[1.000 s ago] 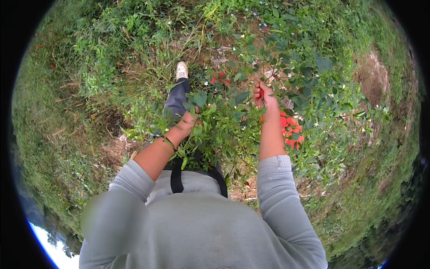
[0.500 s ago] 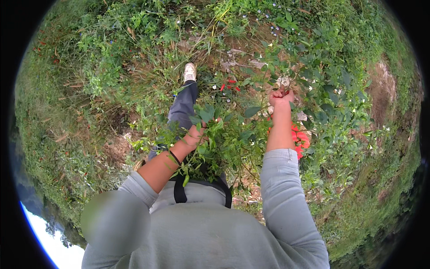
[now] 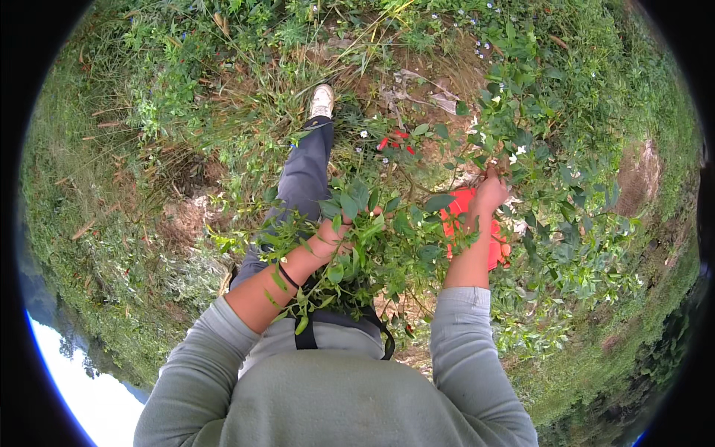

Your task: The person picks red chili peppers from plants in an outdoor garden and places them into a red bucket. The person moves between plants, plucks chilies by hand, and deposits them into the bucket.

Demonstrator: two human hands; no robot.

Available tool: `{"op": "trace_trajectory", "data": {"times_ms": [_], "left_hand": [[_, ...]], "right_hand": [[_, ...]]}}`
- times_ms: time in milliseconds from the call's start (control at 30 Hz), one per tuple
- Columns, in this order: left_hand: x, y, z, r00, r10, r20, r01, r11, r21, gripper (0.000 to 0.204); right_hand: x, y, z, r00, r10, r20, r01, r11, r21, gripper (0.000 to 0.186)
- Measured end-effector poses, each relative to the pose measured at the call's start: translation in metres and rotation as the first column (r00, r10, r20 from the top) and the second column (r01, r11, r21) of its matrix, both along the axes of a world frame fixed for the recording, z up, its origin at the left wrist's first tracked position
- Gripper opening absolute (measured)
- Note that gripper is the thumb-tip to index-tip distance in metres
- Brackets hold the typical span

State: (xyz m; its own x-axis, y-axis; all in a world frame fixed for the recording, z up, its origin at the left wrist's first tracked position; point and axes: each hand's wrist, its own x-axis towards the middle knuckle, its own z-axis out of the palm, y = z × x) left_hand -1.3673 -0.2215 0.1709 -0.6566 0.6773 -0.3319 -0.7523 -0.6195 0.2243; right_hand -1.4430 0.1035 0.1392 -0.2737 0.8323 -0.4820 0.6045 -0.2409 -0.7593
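Head view: the plant point(image 3: 406, 226) partly hides the left hand point(image 3: 333, 236), grip unclear; the right hand point(image 3: 491, 192), farther right, curls, hold also unclear. Hard tugging could tear stalks.

Brown ground point(image 3: 456, 73) on my remote feed, green weeds point(image 3: 158, 112) across it, a pale crumpled scrap point(image 3: 445, 101), one white shoe point(image 3: 322, 101) resting there
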Motion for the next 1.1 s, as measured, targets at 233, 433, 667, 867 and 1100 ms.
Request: {"op": "trace_trajectory", "data": {"times_ms": [233,433,667,867,1100], "left_hand": [[0.004,-0.005,-0.018,0.998,-0.055,0.032,0.054,0.997,0.048,0.064],[-0.011,-0.003,0.002,0.999,-0.047,0.012,0.046,0.999,0.026,0.058],[-0.013,0.004,0.007,0.997,0.008,0.081,0.0,0.995,-0.096,0.043],[-0.012,0.002,-0.001,0.998,0.037,-0.054,-0.038,0.999,-0.027,0.056],[-0.008,-0.002,-0.001,0.988,0.05,0.148,-0.071,0.988,0.139,0.055]], "right_hand": [[0.012,0.026,0.012,0.979,0.064,0.195,-0.036,0.989,-0.145,0.017],[0.023,0.023,0.002,0.997,0.052,-0.054,-0.068,0.927,-0.369,0.013],[0.044,0.001,0.032,0.87,0.346,0.35,-0.421,0.891,0.166,0.017],[-0.073,-0.118,0.124,0.55,0.817,-0.175,-0.729,0.367,-0.578,0.013],[-0.165,-0.111,-0.086,-0.359,0.656,0.664,-0.907,-0.075,-0.415,0.04]]}}
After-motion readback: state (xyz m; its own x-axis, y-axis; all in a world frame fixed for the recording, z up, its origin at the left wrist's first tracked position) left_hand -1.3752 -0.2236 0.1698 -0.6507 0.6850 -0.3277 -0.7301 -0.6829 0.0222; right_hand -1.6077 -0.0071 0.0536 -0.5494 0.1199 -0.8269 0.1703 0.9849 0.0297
